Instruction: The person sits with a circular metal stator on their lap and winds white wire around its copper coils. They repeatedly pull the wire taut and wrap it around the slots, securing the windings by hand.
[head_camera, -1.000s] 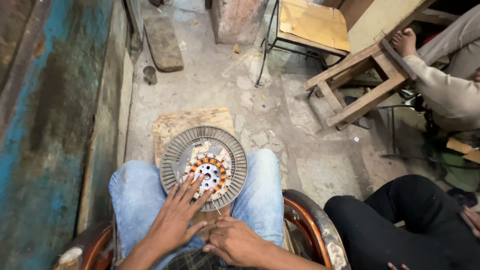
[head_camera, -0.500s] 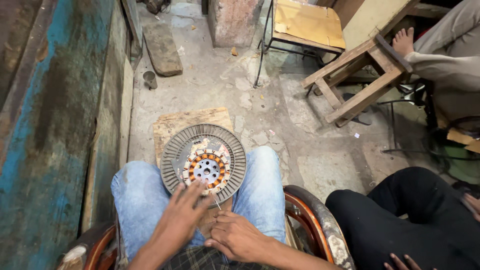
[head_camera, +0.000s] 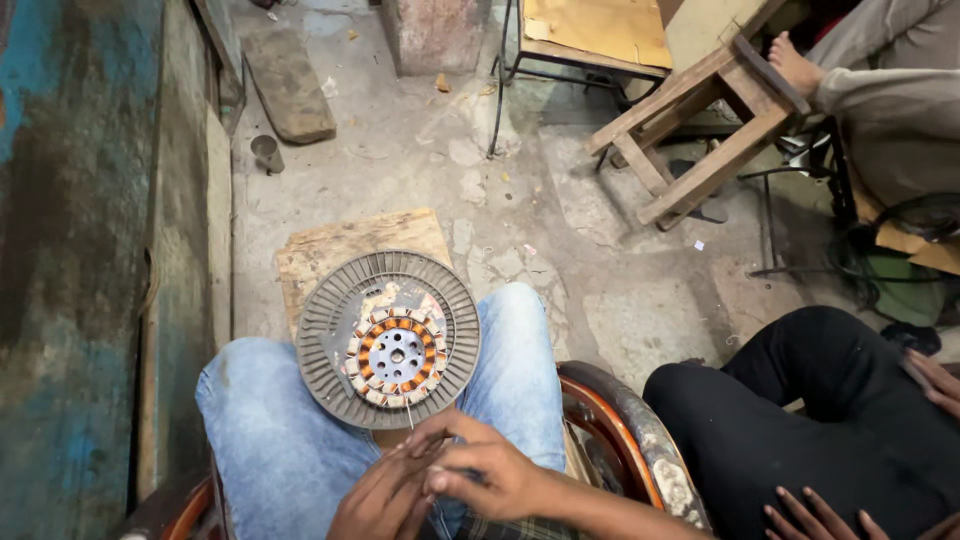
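At the bottom centre, the left hand (head_camera: 385, 495) and right hand (head_camera: 478, 470) are pressed together, fingers pinched on a thin wire (head_camera: 409, 415). Just above them, a round grey ribbed metal stator disc with copper coils (head_camera: 388, 338) is rested on the jeans-clad knees (head_camera: 270, 440).

A wooden board (head_camera: 350, 245) lies on the cracked concrete floor (head_camera: 600, 300). Beyond the board stand a small metal cup (head_camera: 267, 153) and a flat plank (head_camera: 290, 85). Right of the board tilts a wooden stool (head_camera: 710, 130). Far right of the board, a black-trousered leg (head_camera: 800, 400) rests bent.
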